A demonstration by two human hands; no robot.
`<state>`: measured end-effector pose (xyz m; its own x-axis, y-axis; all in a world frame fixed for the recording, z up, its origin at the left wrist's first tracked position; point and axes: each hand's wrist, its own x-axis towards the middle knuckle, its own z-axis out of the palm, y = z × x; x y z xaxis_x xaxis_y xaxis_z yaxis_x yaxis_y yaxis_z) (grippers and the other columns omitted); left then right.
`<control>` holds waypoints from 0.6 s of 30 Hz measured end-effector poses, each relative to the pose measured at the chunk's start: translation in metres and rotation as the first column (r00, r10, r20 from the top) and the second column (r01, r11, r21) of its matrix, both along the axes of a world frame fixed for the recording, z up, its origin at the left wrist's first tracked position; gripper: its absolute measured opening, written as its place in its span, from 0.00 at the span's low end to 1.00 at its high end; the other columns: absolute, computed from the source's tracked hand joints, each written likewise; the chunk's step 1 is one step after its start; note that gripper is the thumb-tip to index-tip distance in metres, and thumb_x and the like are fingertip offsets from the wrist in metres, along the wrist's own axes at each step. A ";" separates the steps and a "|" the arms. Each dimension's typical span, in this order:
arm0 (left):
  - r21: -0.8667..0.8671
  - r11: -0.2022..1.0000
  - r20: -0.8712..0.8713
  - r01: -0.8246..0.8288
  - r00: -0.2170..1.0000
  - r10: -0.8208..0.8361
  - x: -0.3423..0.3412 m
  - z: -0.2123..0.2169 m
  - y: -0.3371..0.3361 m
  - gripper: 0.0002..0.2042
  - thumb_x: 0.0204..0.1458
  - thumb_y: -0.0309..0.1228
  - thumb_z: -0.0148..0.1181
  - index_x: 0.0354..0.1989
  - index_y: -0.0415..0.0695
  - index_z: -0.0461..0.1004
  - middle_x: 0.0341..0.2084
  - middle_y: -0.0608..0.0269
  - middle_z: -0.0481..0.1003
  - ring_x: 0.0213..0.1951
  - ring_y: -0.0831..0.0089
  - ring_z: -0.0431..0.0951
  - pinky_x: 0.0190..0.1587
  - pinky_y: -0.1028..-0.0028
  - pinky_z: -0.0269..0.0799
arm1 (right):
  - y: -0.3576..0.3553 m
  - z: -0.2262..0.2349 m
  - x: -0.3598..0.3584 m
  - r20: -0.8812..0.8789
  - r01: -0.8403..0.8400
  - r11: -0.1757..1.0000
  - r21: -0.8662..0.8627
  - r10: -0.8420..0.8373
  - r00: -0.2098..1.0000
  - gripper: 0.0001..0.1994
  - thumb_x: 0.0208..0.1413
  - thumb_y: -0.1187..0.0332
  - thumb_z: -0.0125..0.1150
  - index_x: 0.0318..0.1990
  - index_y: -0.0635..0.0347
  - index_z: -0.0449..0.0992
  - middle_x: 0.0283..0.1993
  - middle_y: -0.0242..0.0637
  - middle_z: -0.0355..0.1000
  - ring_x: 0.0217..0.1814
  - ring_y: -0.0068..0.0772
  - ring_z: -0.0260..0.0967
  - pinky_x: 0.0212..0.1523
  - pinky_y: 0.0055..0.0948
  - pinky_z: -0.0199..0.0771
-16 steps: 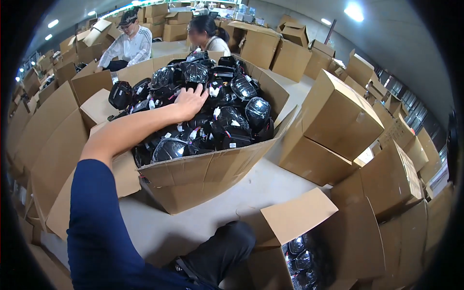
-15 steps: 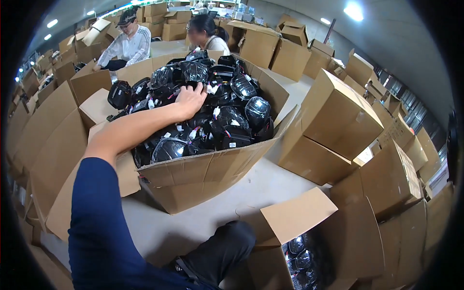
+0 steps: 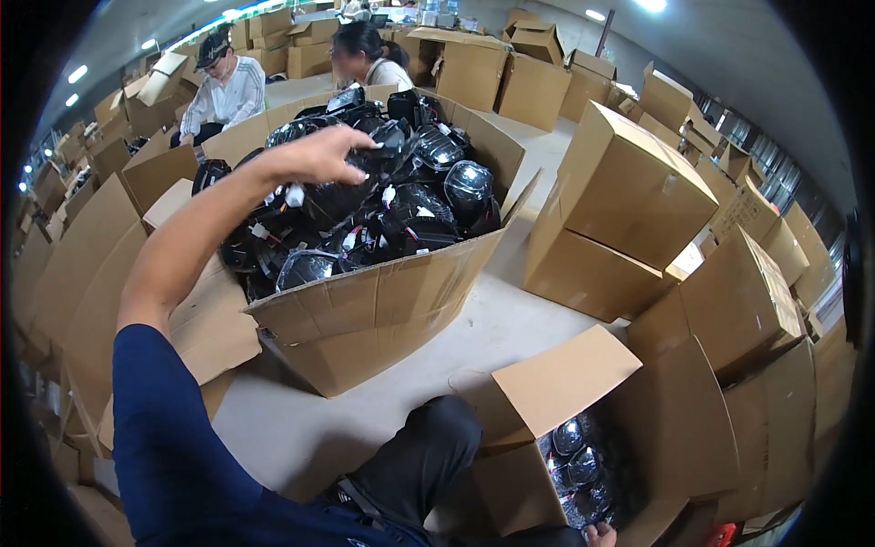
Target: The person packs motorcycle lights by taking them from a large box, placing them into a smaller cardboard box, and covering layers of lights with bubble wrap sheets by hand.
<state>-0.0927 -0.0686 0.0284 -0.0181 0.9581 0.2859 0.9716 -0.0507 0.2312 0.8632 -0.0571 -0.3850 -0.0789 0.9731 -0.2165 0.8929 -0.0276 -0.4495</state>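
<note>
My left hand [image 3: 333,157] is over the heap in a big open carton [image 3: 383,305], thumb and fingers closed around a black plastic-wrapped part [image 3: 390,146]. How far that part extends beneath the palm is hard to make out. Around it lie many similar glossy black wrapped parts [image 3: 468,185], some with small white connectors and coloured wires. Only the curled fingers of my right hand [image 3: 600,535] show, at the lower edge of the view, on the near rim of a smaller open carton [image 3: 504,483]. Several wrapped black parts [image 3: 581,467] lie inside that carton.
Two stacked closed cartons [image 3: 629,191] stand right of the big one. More cartons [image 3: 738,301] crowd the right side, and large cardboard pieces [image 3: 91,255] line the left. Beyond the big carton are a person in a white jacket [image 3: 228,91] and another dark-haired person [image 3: 369,59].
My left hand has risen slightly off the heap and shifted left, now with a black wrapped part in its grip. My right hand has come into view at the smaller carton.
</note>
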 end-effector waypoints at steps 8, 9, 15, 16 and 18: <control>-0.014 0.996 0.586 0.091 0.808 -0.066 0.044 0.096 -0.017 0.29 0.51 0.27 0.69 0.62 0.34 0.70 0.54 0.61 0.76 0.54 0.74 0.75 0.61 0.72 0.68 | 0.064 0.097 -0.140 -0.182 -0.034 0.987 0.159 0.063 0.981 0.20 0.53 0.69 0.67 0.52 0.73 0.76 0.49 0.53 0.78 0.51 0.44 0.78 0.53 0.34 0.76; 0.044 0.995 0.610 0.093 0.786 -0.100 0.036 0.104 -0.022 0.30 0.52 0.28 0.69 0.64 0.34 0.68 0.56 0.61 0.75 0.55 0.74 0.75 0.63 0.72 0.68 | 0.074 0.111 -0.160 -0.165 -0.086 0.992 0.094 0.101 0.981 0.21 0.53 0.69 0.68 0.53 0.71 0.76 0.53 0.54 0.76 0.54 0.48 0.76 0.56 0.36 0.75; 0.262 0.947 0.492 0.185 0.819 -0.296 0.077 0.159 -0.017 0.28 0.57 0.37 0.69 0.63 0.38 0.70 0.52 0.60 0.78 0.51 0.75 0.79 0.59 0.74 0.74 | 0.076 0.165 -0.249 -0.180 -0.245 0.934 0.261 0.297 0.938 0.21 0.54 0.69 0.68 0.53 0.71 0.76 0.56 0.55 0.75 0.58 0.55 0.73 0.60 0.40 0.72; 0.276 0.927 0.525 0.253 0.768 -0.366 0.086 0.167 -0.012 0.26 0.58 0.37 0.67 0.63 0.39 0.71 0.51 0.60 0.79 0.51 0.75 0.80 0.58 0.74 0.75 | 0.078 0.170 -0.260 -0.190 -0.293 0.919 0.263 0.347 0.918 0.21 0.55 0.68 0.68 0.53 0.71 0.76 0.56 0.56 0.75 0.58 0.55 0.73 0.60 0.40 0.73; 0.291 0.903 0.564 0.317 0.705 -0.430 0.111 0.180 -0.004 0.24 0.58 0.36 0.66 0.61 0.39 0.72 0.50 0.59 0.80 0.51 0.74 0.81 0.58 0.74 0.76 | 0.076 0.191 -0.287 -0.198 -0.392 0.879 0.271 0.449 0.871 0.21 0.57 0.67 0.67 0.55 0.71 0.76 0.56 0.56 0.75 0.58 0.54 0.73 0.60 0.40 0.72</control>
<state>0.0182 -0.0725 0.2083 0.1099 0.8651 0.4894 0.5220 -0.4693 0.7122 0.5764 0.0190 -0.1943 -0.5137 0.8547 0.0751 0.6560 0.4477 -0.6077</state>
